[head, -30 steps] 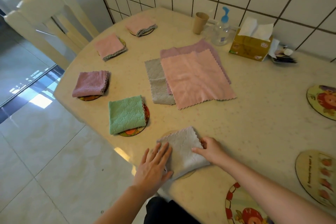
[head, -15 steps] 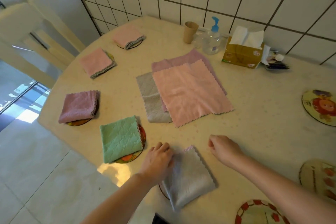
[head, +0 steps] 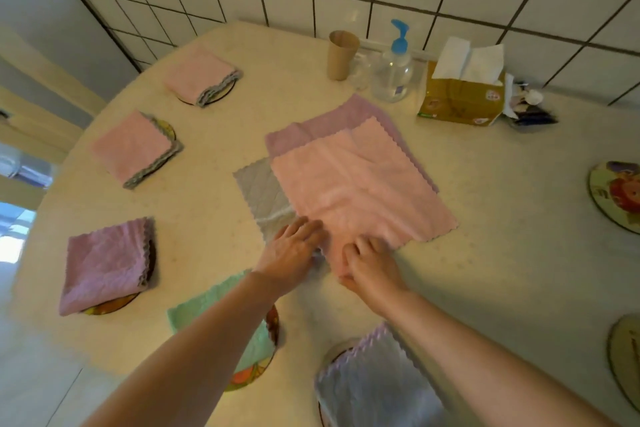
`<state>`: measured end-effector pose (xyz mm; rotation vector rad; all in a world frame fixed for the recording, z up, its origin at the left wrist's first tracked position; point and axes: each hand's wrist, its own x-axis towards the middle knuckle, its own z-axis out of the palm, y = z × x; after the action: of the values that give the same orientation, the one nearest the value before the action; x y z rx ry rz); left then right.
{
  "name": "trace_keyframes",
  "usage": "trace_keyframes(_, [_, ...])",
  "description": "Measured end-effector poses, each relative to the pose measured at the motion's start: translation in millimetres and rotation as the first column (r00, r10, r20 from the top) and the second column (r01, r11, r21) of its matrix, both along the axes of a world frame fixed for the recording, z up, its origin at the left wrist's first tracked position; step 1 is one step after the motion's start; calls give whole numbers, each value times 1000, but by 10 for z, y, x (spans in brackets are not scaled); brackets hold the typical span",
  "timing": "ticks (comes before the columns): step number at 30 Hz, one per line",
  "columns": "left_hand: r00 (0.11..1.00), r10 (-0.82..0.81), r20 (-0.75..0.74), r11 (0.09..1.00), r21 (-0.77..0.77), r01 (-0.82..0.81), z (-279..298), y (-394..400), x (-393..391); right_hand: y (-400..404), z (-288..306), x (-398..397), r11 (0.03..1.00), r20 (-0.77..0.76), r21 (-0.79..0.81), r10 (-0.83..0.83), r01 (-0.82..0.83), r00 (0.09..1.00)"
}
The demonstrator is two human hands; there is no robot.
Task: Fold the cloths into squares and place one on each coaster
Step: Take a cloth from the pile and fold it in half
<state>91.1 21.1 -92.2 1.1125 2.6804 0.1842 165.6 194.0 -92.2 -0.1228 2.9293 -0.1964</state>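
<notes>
Both hands are placed at the near corner of the flat pink cloth [head: 360,191], a soft fleecy square with scalloped edges. The corner is pinched by the right hand [head: 372,269], fingers curled on the fabric. The left hand [head: 294,253] lies on the same edge where it overlaps the grey quilted cloth [head: 265,194]; whether it grips or only rests cannot be told. A lilac cloth [head: 329,123] is layered beneath, beyond the hands.

Under the right forearm, a folded grey cloth [head: 377,388] sits on a round coaster [head: 332,350]. Under the left forearm, a folded green cloth [head: 204,305] covers a printed coaster [head: 256,367]. Left of the left hand, a folded mauve cloth [head: 104,263] and two folded pink cloths [head: 133,146] [head: 199,74] are seen, each on a coaster, rough squares with grey trim showing.

Right of the right hand, two bare round cartoon-print coasters [head: 616,194] [head: 627,357] are seen; lettering on them is unreadable.

Versus half a second ago: both hands have been moved off the folded grey cloth and forward to the pink cloth; the grey one is left on its coaster.

Beyond the hands: paper cup [head: 342,54], clear pump bottle [head: 393,74] with blue head, yellow tissue box [head: 460,100]. Labels too blurred to read. Table [head: 502,253] top is speckled cream, wall is white tile.
</notes>
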Motion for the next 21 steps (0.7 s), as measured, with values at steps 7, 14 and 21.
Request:
trace_keyframes(7, [999,-33,-40,999,34,34,-56,46,-206,63,59,-66,979,-52,-192,-87,75,995])
trace_keyframes(14, [997,79,-23,988,134,-75,8,234,-529,208,585,-200,809,-115,-562,-284,173,952])
trace_keyframes(21, [936,309,167,845,404,-351,227,376,-980,495,1030,-127,599,-143,-787,-406,145,903])
